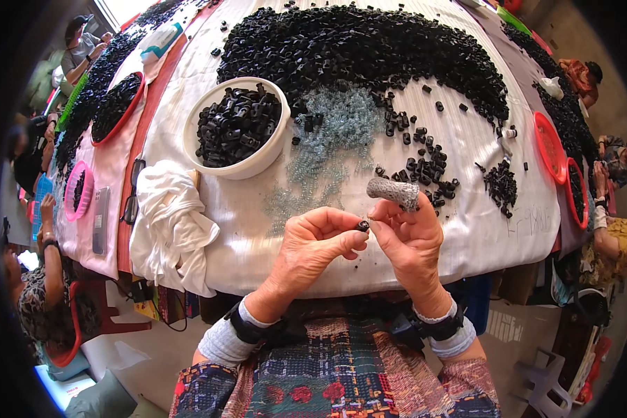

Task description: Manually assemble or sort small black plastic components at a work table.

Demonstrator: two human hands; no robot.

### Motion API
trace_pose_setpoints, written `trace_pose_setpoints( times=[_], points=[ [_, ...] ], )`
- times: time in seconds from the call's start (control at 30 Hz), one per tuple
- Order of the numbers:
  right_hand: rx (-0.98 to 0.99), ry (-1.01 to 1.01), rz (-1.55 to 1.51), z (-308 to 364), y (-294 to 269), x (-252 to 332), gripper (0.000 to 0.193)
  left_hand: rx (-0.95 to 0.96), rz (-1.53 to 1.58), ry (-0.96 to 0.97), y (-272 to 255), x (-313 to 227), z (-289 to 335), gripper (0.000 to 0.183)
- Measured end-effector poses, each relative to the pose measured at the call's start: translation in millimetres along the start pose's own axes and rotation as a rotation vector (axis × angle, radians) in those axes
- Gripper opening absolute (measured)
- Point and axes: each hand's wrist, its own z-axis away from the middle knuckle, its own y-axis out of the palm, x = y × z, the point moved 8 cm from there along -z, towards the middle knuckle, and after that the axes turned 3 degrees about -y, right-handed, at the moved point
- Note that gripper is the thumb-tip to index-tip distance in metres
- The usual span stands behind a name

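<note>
My left hand [313,240] pinches a small black plastic part [363,226] between thumb and fingertips, its round end turned toward the right hand. My right hand [412,240] meets it there, thumb and finger closed together; whatever they grip is too small to make out. A grey knitted sleeve [395,192] covers a finger of the right hand. Beyond the hands lies a loose heap of tiny pale-blue, spring-like coils [327,139]. Several loose black parts [425,167] are scattered just past the right hand.
A white bowl [282,129] full of black parts stands left of the coils. A large black heap [355,49] spans the cloth's far side. Smaller black pieces [500,187] lie right. Left are a crumpled white cloth [171,230], glasses [131,209] and a phone [100,221]. People work at both side tables.
</note>
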Motion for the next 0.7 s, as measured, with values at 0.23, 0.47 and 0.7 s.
trace_pose_setpoints(
  times=[0.23,0.47,0.7],
  points=[
    [-0.014,-0.073,0.228,11.4,-3.0,-0.1,0.035,-0.005,-0.039,0.005,1.1,4.0,0.3,0.018],
    [-0.038,-0.321,0.502,14.3,-6.2,26.9,0.037,0.000,-0.027,0.009,1.5,4.9,0.6,0.017],
    [-0.248,-0.227,0.635,6.7,-50.6,31.6,0.029,-0.041,-0.002,0.001,-6.3,5.3,1.9,0.017]
  ],
)
